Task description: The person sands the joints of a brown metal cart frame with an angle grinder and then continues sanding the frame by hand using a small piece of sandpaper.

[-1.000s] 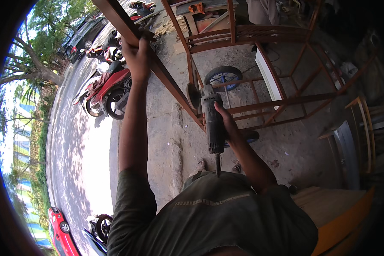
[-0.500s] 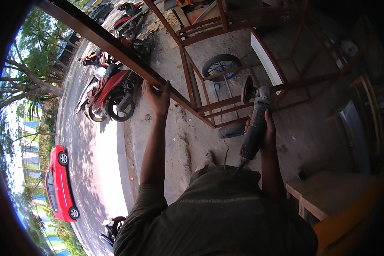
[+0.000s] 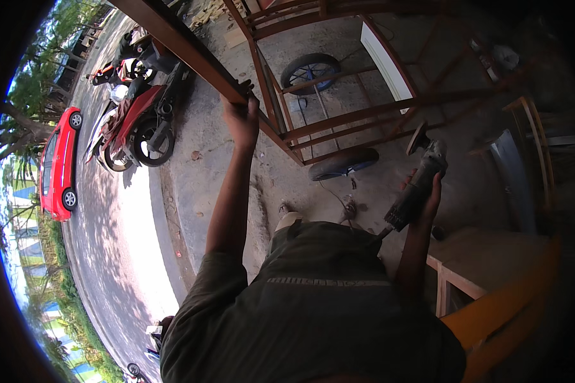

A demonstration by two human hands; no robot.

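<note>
My left hand (image 3: 241, 121) is wrapped round a brown metal post (image 3: 185, 52), which belongs to a large welded-looking frame (image 3: 338, 120). My right hand (image 3: 432, 199) grips an angle grinder (image 3: 410, 203) by its dark body. The grinder's disc (image 3: 418, 138) points up and away from me, apart from the frame's lower bars. A cord leaves the tool's rear end near my shirt. Under the frame lies a spoked wheel with a blue hub (image 3: 311, 71), and a second wheel (image 3: 343, 164) is at its near edge.
Parked motorcycles (image 3: 139, 124) stand at left, with a red car (image 3: 59, 163) on the road beyond. At right are a wooden table (image 3: 485, 255), a grey sheet (image 3: 514, 179) and an orange-yellow shape (image 3: 505, 319). A white panel (image 3: 384, 64) sits in the frame.
The grinder has moved right, away from the frame's bars. My left hand stays on the post. The whole view has shifted, and both my feet now show.
</note>
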